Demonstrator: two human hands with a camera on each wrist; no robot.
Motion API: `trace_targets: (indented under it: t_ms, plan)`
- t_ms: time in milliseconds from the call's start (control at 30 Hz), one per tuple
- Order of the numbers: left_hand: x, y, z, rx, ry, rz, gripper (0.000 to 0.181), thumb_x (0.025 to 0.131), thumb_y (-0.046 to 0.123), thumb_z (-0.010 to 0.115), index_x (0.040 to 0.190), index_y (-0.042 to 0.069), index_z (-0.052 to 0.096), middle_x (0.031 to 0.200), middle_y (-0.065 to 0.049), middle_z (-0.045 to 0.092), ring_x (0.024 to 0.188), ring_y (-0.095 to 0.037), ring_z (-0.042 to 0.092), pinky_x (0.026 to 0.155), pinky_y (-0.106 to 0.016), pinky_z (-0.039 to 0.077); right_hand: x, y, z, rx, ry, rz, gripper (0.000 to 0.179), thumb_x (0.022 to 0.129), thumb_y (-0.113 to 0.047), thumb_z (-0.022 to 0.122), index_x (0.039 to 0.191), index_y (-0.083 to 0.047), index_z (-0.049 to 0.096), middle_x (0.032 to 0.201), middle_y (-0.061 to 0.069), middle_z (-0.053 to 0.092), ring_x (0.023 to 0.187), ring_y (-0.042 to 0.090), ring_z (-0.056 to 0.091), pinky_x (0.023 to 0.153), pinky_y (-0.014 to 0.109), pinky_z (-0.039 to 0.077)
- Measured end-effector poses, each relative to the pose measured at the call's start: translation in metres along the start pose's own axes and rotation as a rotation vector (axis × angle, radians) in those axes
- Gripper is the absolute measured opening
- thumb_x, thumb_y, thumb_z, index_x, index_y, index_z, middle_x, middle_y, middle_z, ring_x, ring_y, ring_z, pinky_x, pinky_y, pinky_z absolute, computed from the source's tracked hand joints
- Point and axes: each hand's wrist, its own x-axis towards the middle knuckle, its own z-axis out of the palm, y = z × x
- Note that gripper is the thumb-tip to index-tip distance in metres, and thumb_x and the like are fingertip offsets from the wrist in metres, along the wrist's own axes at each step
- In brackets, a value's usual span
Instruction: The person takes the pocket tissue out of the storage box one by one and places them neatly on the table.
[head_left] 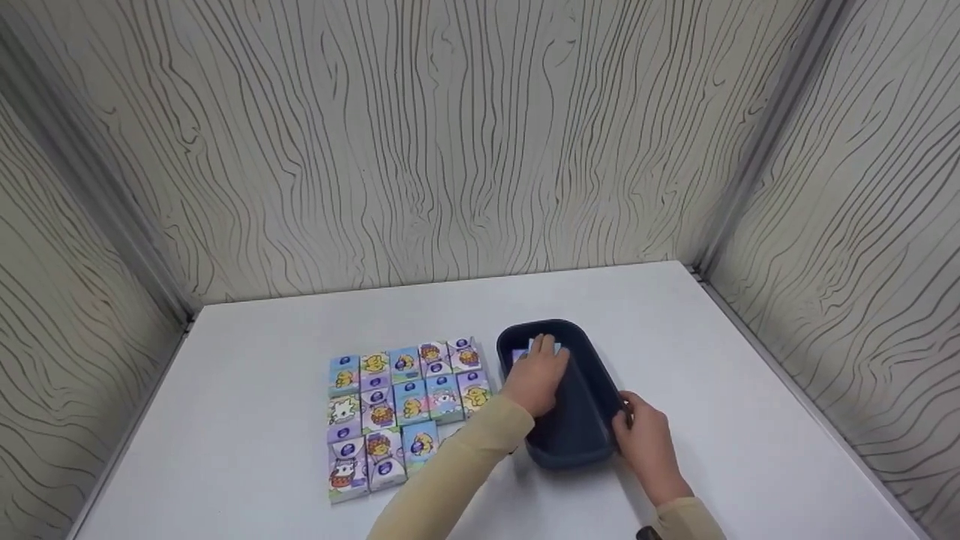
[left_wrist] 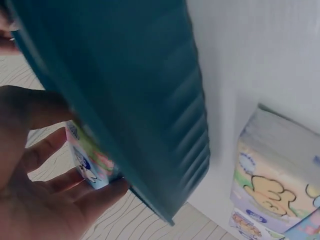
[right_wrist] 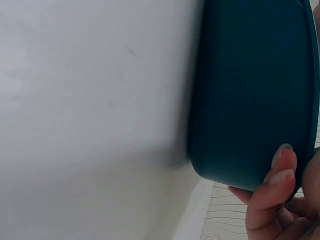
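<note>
A dark blue-green plastic bin (head_left: 570, 431) stands on the white table, right of the middle. My left hand (head_left: 536, 379) reaches down into its far end and holds a small cartoon-printed tissue packet (left_wrist: 92, 160) between thumb and fingers. Beside those fingers a bit of a purple packet (head_left: 517, 354) shows inside the bin; the rest is hidden by the hand. At the bin's right side my right hand (head_left: 649, 442) grips the rim, its fingers (right_wrist: 280, 185) against the outer wall. Left of the bin lie several more packets (head_left: 411, 401) in close rows.
The white table (head_left: 247, 390) is bounded by wood-grain-patterned panels (head_left: 420, 150) at the back and both sides. My left sleeve (head_left: 457, 472) covers part of the nearest packet row. A small dark object (head_left: 646, 533) shows by the right sleeve at the bottom edge.
</note>
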Motion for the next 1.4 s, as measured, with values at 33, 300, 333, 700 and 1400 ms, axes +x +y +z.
trace_targets:
  t_ms: [33, 300, 333, 700, 1400]
  plan:
    - [-0.002, -0.002, -0.003, -0.024, 0.010, -0.004, 0.055, 0.082, 0.010, 0.072, 0.133, 0.009, 0.051, 0.139, -0.018, 0.042, 0.131, -0.031, 0.040, 0.089, -0.037, 0.052, 0.000, 0.000, 0.001, 0.001, -0.002, -0.001, 0.031, 0.088, 0.002, 0.054, 0.116, 0.013, 0.058, 0.097, 0.026, 0.066, 0.079, 0.025, 0.061, 0.070, 0.041, 0.052]
    - [-0.025, -0.012, -0.031, -0.223, 0.087, -0.044, 0.045, 0.087, 0.011, 0.067, 0.131, 0.012, 0.054, 0.139, -0.018, 0.042, 0.131, -0.030, 0.040, 0.090, -0.035, 0.052, -0.003, -0.002, 0.000, -0.001, -0.039, 0.023, 0.034, 0.088, 0.001, 0.053, 0.120, 0.012, 0.056, 0.090, 0.018, 0.065, 0.068, 0.019, 0.058, 0.056, 0.030, 0.050]
    - [-0.028, -0.013, -0.035, -0.235, 0.097, -0.041, 0.045, 0.087, 0.012, 0.068, 0.130, 0.013, 0.055, 0.139, -0.018, 0.042, 0.131, -0.030, 0.040, 0.090, -0.033, 0.052, -0.002, -0.002, -0.001, 0.001, -0.037, 0.023, 0.034, 0.088, 0.001, 0.053, 0.120, 0.012, 0.056, 0.091, 0.019, 0.065, 0.069, 0.019, 0.058, 0.056, 0.030, 0.050]
    - [-0.070, -0.024, -0.060, -0.332, 0.172, -0.089, 0.040, 0.086, 0.010, 0.069, 0.124, 0.014, 0.058, 0.138, -0.017, 0.044, 0.127, -0.029, 0.044, 0.093, -0.036, 0.050, 0.003, -0.001, -0.004, 0.021, -0.043, 0.014, 0.035, 0.090, 0.000, 0.051, 0.122, 0.012, 0.055, 0.093, 0.021, 0.064, 0.069, 0.021, 0.059, 0.053, 0.029, 0.051]
    - [-0.138, -0.023, 0.001, -0.199, -0.180, -0.102, 0.037, 0.088, 0.019, 0.070, 0.123, 0.012, 0.059, 0.128, -0.018, 0.051, 0.119, -0.032, 0.052, 0.077, -0.040, 0.056, -0.002, 0.000, -0.003, 0.016, -0.061, 0.023, 0.036, 0.091, -0.001, 0.050, 0.125, 0.011, 0.052, 0.091, 0.019, 0.063, 0.066, 0.020, 0.059, 0.047, 0.025, 0.050]
